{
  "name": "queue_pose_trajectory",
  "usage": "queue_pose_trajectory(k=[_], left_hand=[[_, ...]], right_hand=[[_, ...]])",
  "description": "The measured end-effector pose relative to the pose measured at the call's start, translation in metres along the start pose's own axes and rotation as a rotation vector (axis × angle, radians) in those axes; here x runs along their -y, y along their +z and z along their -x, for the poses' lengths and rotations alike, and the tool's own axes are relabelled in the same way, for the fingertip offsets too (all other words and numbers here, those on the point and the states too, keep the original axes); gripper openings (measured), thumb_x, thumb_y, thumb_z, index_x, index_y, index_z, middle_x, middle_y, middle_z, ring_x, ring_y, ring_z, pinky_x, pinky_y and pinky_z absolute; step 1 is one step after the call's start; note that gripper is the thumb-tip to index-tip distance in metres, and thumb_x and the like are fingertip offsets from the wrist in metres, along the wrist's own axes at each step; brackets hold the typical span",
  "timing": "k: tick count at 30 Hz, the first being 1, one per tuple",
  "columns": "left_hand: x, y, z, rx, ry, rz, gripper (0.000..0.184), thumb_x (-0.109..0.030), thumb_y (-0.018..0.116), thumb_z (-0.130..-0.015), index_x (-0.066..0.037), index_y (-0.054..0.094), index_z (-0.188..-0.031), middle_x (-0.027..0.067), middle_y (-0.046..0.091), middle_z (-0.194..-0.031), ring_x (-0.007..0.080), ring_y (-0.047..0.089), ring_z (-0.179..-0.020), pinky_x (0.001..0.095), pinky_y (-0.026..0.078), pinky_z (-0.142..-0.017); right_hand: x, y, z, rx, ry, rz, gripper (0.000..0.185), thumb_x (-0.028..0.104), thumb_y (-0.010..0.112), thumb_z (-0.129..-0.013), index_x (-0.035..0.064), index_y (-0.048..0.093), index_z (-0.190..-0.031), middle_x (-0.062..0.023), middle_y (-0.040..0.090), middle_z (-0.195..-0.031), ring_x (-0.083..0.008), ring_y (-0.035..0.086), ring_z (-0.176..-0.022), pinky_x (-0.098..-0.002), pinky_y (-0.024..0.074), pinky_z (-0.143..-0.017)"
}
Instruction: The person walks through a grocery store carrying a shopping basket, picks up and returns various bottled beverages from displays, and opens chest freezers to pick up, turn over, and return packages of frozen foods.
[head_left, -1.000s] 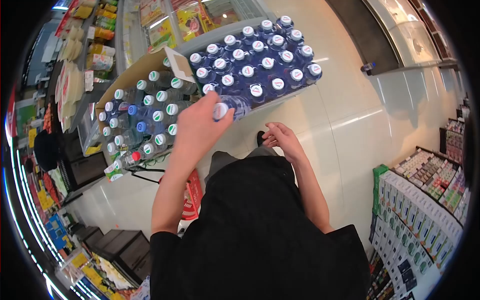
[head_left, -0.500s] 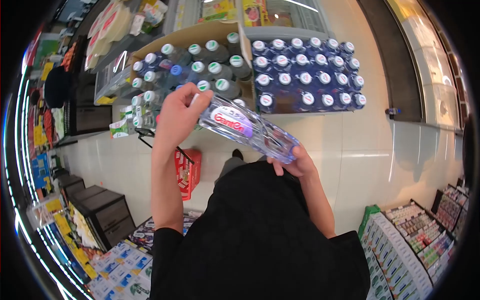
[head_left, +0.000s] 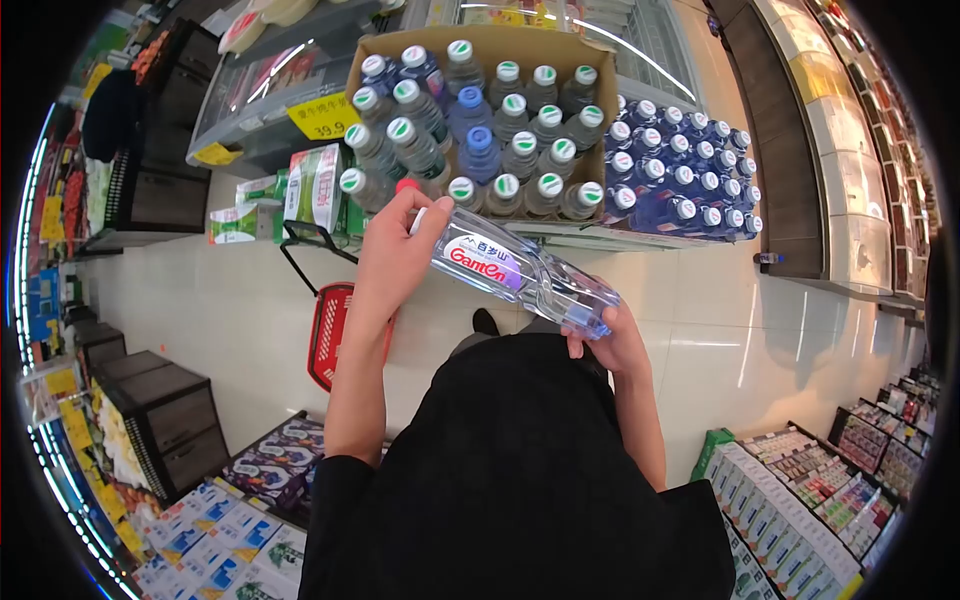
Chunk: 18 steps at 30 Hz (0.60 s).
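A clear water bottle (head_left: pixel 520 270) with a white, red and purple label lies on its side between my two hands, in front of my body. My left hand (head_left: pixel 400 250) grips it at the white cap end. At the base end, the fingers of my right hand (head_left: pixel 612 340) are closed around it. Just beyond my left hand stands a cardboard box (head_left: pixel 560 50) of bottles, most with white-and-green caps and a few with blue ones (head_left: pixel 480 155). Right of it is a block of bluish bottles (head_left: pixel 690 160) with white caps.
A red shopping basket (head_left: pixel 332 335) with a black handle stands on the floor at left. Green-and-white cartons (head_left: pixel 315 185) sit beside the box. Behind is a glass-fronted freezer (head_left: pixel 260 90) with a yellow price tag (head_left: pixel 325 115). Stacked goods (head_left: pixel 790 510) fill the lower right.
My view has shifted left and nearer the box, so the bottles appear further right. Both hands still hold the water bottle, now slightly lower, its label turned more toward me.
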<state>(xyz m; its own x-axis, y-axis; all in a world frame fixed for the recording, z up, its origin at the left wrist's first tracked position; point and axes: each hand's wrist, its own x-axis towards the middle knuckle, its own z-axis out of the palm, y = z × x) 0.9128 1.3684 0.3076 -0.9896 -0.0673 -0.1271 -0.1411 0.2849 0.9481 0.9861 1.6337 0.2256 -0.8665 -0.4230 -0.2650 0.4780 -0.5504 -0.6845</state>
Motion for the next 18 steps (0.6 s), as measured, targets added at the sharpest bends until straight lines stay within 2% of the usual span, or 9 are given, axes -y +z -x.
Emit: queue_pose_trajectory(k=[3, 5, 6, 8, 9, 11, 13, 15, 18], left_hand=[[0.024, -0.026, 0.009, 0.012, -0.027, 0.026, 0.026, -0.026, 0.058, -0.09, -0.002, 0.054, -0.08, -0.0013, 0.051, -0.065, 0.0049, 0.042, -0.063, 0.0226, 0.036, -0.056], [0.035, -0.041, 0.014, 0.043, -0.048, 0.073, 0.025, -0.025, 0.055, -0.091, -0.002, 0.053, -0.082, -0.0012, 0.051, -0.068, 0.0051, 0.042, -0.066, 0.0219, 0.036, -0.059], [0.043, -0.046, 0.016, 0.034, -0.035, 0.107, 0.024, -0.024, 0.054, -0.092, -0.003, 0.053, -0.082, -0.0022, 0.05, -0.069, 0.0047, 0.041, -0.067, 0.0211, 0.036, -0.06], [0.055, -0.054, 0.022, 0.023, -0.021, 0.149, 0.023, -0.024, 0.052, -0.093, -0.003, 0.052, -0.082, -0.0033, 0.049, -0.07, 0.0042, 0.04, -0.068, 0.0203, 0.035, -0.061], [0.06, -0.06, 0.029, 0.024, -0.127, 0.224, 0.022, -0.022, 0.051, -0.093, -0.004, 0.052, -0.081, -0.0042, 0.047, -0.071, 0.0038, 0.039, -0.068, 0.0195, 0.034, -0.062], [0.069, -0.064, 0.036, 0.024, -0.22, 0.296, 0.021, -0.021, 0.05, -0.094, -0.004, 0.051, -0.081, -0.0051, 0.046, -0.072, 0.0033, 0.038, -0.068, 0.0187, 0.033, -0.062], [0.08, -0.062, 0.042, 0.002, -0.122, 0.494, 0.017, -0.017, 0.048, -0.094, -0.005, 0.05, -0.081, -0.0066, 0.043, -0.072, 0.0024, 0.037, -0.068, 0.0181, 0.032, -0.061], [0.08, -0.058, 0.044, -0.016, -0.109, 0.524, 0.016, -0.016, 0.047, -0.094, -0.006, 0.05, -0.082, -0.0067, 0.044, -0.072, 0.0022, 0.037, -0.068, 0.0182, 0.032, -0.061], [0.073, -0.049, 0.045, -0.045, -0.055, 0.468, 0.013, -0.015, 0.046, -0.093, -0.007, 0.05, -0.084, -0.0071, 0.044, -0.072, 0.0016, 0.037, -0.067, 0.0181, 0.031, -0.059]], right_hand=[[-0.01, 0.027, 0.004, -0.031, 0.01, 0.12, 0.081, 0.045, 0.071, -0.07, -0.0066, 0.039, -0.124, -0.0149, 0.06, -0.08, -0.0215, 0.061, -0.06, -0.0298, 0.0502, -0.049], [-0.016, 0.045, 0.006, -0.06, -0.054, 0.215, 0.072, 0.027, 0.074, -0.07, -0.0054, 0.038, -0.124, -0.0152, 0.058, -0.096, -0.0227, 0.061, -0.08, -0.0327, 0.0522, -0.067], [-0.02, 0.055, 0.01, -0.062, -0.046, 0.226, 0.072, 0.027, 0.074, -0.07, -0.0054, 0.038, -0.124, -0.0152, 0.058, -0.096, -0.0227, 0.061, -0.08, -0.0327, 0.0522, -0.067], [-0.025, 0.076, 0.02, -0.237, -0.254, 0.771, 0.064, 0.007, 0.074, -0.067, 0.0024, 0.043, -0.124, -0.0168, 0.05, -0.114, -0.0274, 0.056, -0.1, -0.0364, 0.048, -0.082], [-0.023, 0.084, 0.023, -0.235, -0.251, 0.778, 0.064, 0.007, 0.074, -0.067, 0.0024, 0.043, -0.124, -0.0168, 0.05, -0.114, -0.0274, 0.056, -0.1, -0.0364, 0.048, -0.082], [-0.016, 0.098, 0.026, -0.119, -0.596, 1.404, 0.063, -0.005, 0.072, -0.063, 0.0107, 0.05, -0.12, -0.0175, 0.043, -0.123, -0.0332, 0.049, -0.109, -0.039, 0.0454, -0.087], [-0.015, 0.101, 0.027, -0.11, -0.651, 1.427, 0.062, -0.006, 0.072, -0.06, 0.0142, 0.055, -0.116, -0.019, 0.045, -0.119, -0.0365, 0.05, -0.105, -0.04, 0.046, -0.085], [-0.011, 0.098, 0.028, -0.032, -0.797, 1.508, 0.064, -0.007, 0.072, -0.059, 0.0141, 0.054, -0.116, -0.019, 0.045, -0.12, -0.037, 0.049, -0.106, -0.0409, 0.0462, -0.085], [-0.001, 0.086, 0.03, -0.07, -0.734, 1.404, 0.063, -0.006, 0.073, -0.061, 0.0113, 0.053, -0.118, -0.0174, 0.045, -0.119, -0.0339, 0.049, -0.107, -0.0391, 0.0452, -0.086]])
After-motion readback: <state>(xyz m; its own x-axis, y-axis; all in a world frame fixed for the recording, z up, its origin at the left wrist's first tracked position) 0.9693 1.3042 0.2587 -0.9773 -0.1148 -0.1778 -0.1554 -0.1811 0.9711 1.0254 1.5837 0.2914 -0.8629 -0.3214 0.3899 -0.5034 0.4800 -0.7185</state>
